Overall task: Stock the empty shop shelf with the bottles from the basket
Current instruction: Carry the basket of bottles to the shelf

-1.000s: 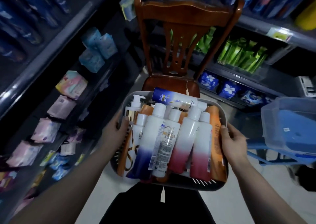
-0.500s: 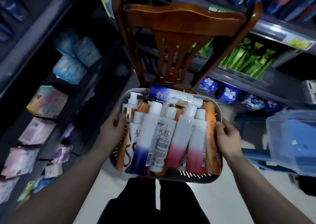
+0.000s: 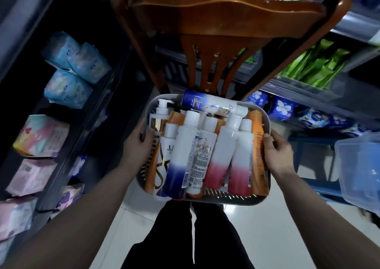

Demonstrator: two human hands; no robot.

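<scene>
A grey plastic basket [image 3: 226,199] is held in front of me, just above the seat of a wooden chair. My left hand [image 3: 138,145] grips its left rim and my right hand [image 3: 277,151] grips its right rim. Several bottles lie packed inside: a white-and-navy bottle [image 3: 181,157], two white-and-pink bottles [image 3: 223,155], orange bottles [image 3: 259,157], a pump bottle [image 3: 159,114], and a blue-and-white bottle [image 3: 207,104] lying crosswise at the far end.
The wooden chair [image 3: 216,22] stands directly ahead, its back towering over the basket. Shelves with soft packets [image 3: 41,137] line the left; shelves with green pouches [image 3: 312,67] and blue packets [image 3: 283,108] run on the right. A clear plastic tub [image 3: 362,166] sits at right. Pale tiled floor lies below.
The basket, still held by both hands, has come closer to the chair and lower; the chair back now fills the top of the view.
</scene>
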